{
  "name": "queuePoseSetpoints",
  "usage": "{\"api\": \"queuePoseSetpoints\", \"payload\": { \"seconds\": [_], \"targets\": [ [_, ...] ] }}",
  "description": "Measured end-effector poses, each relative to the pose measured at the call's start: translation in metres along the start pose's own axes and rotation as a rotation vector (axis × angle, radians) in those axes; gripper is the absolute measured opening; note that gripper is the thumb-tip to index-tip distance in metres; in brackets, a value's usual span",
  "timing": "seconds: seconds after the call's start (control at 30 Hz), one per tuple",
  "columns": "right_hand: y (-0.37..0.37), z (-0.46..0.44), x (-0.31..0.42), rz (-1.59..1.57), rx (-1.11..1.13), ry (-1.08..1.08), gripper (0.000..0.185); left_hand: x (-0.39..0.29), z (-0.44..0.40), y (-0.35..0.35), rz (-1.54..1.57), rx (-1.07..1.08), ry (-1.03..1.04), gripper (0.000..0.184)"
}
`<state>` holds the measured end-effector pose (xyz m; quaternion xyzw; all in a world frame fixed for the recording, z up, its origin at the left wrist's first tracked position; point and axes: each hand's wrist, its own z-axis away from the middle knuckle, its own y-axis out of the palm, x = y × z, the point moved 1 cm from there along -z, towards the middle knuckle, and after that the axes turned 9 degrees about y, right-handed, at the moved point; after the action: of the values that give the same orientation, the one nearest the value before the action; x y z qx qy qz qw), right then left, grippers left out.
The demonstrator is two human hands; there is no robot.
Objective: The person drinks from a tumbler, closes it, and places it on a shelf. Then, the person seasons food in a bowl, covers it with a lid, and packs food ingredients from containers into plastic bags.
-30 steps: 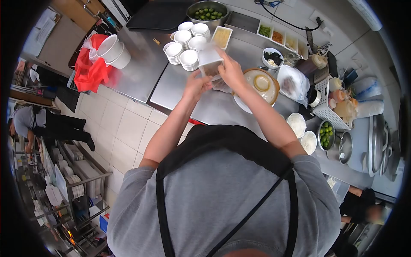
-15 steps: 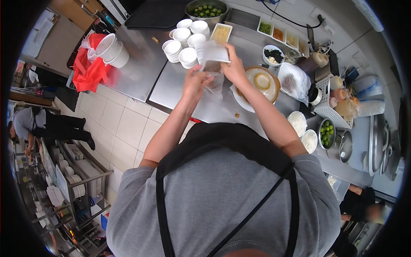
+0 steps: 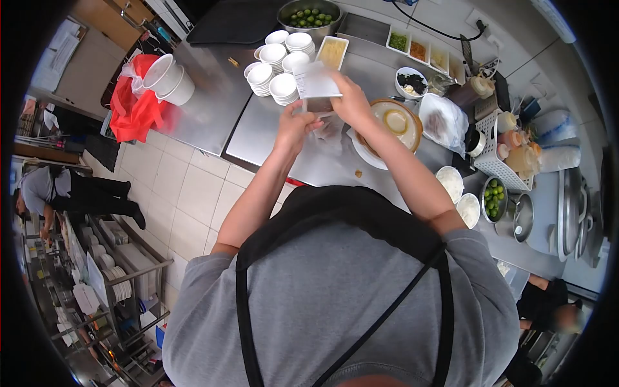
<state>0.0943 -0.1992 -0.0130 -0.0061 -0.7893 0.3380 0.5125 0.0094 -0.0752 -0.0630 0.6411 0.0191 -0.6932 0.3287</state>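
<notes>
My right hand (image 3: 351,100) is closed on a white rectangular container (image 3: 314,79), tipped with its rim toward me. Below that rim, a clear plastic bag (image 3: 330,134) hangs with its mouth against the container. My left hand (image 3: 294,128) pinches the bag's edge between thumb and fingers. What is inside the bag is too blurred to name. Just beyond my hands are stacks of small white cups (image 3: 282,86) and a white tray of pale yellow shreds (image 3: 333,51). A brown-rimmed dish (image 3: 412,132) lies beneath my right forearm.
Limes fill a metal bowl (image 3: 309,14) at the back. To the right are a bowl with dark food (image 3: 411,82), a white basket (image 3: 488,145) of bottles and bowls of white food (image 3: 449,183). White buckets (image 3: 169,79) stand left. Other people (image 3: 84,190) work nearby.
My right hand and the white container have shifted slightly left, and the container is tipped more steeply over the bag. My left hand stays nearly in place.
</notes>
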Motion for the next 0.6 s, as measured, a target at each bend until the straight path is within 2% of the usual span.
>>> {"api": "queuePoseSetpoints", "payload": {
  "seconds": [0.13, 0.27, 0.43, 0.6],
  "targets": [
    [-0.006, -0.001, 0.005, -0.120, 0.032, 0.046, 0.049, -0.003, 0.003, 0.001, -0.030, -0.006, 0.006, 0.053],
    [-0.011, 0.001, 0.007, -0.074, 0.044, 0.094, 0.052, 0.002, 0.003, 0.000, -0.027, 0.037, -0.018, 0.056],
    [-0.010, 0.004, 0.004, -0.072, -0.013, -0.057, 0.052, -0.005, 0.007, 0.004, -0.008, 0.047, -0.001, 0.059],
    [-0.015, 0.008, 0.017, 0.026, 0.000, -0.074, 0.050, -0.011, 0.007, 0.004, -0.030, 0.058, 0.021, 0.058]
  ]
}}
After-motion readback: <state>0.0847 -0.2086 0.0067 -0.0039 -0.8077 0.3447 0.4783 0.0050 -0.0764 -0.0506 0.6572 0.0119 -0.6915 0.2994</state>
